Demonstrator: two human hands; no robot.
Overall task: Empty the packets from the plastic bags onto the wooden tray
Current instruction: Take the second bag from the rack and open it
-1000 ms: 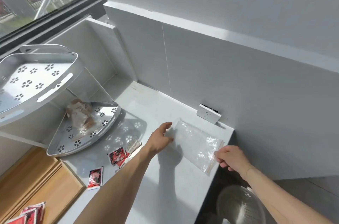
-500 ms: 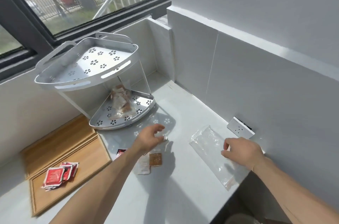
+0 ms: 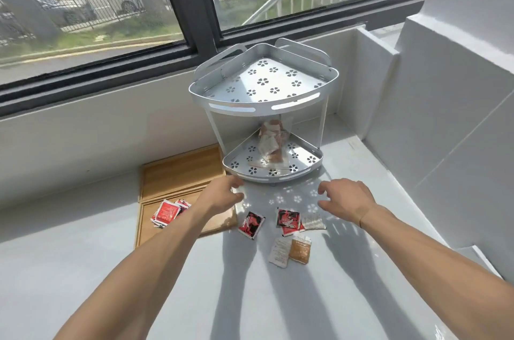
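1. I see the left hand (image 3: 222, 195) hovering over the near right corner of the wooden tray (image 3: 178, 172), its grip loose, fingers lightly curled and holding nothing.
2. The right hand (image 3: 347, 199) hangs above the pale, smooth desk (image 3: 83, 270) just in front of the rack, its grip likewise relaxed and empty.
3. The tray is flat, rectangular and light brown, with a raised lip and a divider across it; it lies left of the rack against the wall.
4. A small stack of glossy red packets (image 3: 167, 213) rests in the tray's near compartment.
5. On the desk between my hands lie a red-and-black packet (image 3: 251, 224), a second red-and-black packet (image 3: 288, 221) and, touching that one, a pale ribbed packet (image 3: 314, 223).
6. Nearer me, a white packet (image 3: 278, 252) and an amber packet (image 3: 300, 249) lie side by side, touching.
7. The two-tier corner rack (image 3: 264, 105) is silvery metal, fan-shaped, punched with flower holes that throw flower-shaped light spots on the desk.
8. On its lower shelf stands a clear, crinkled plastic bag (image 3: 271, 142) holding what look like brown and white packets; through the plastic I cannot count them.
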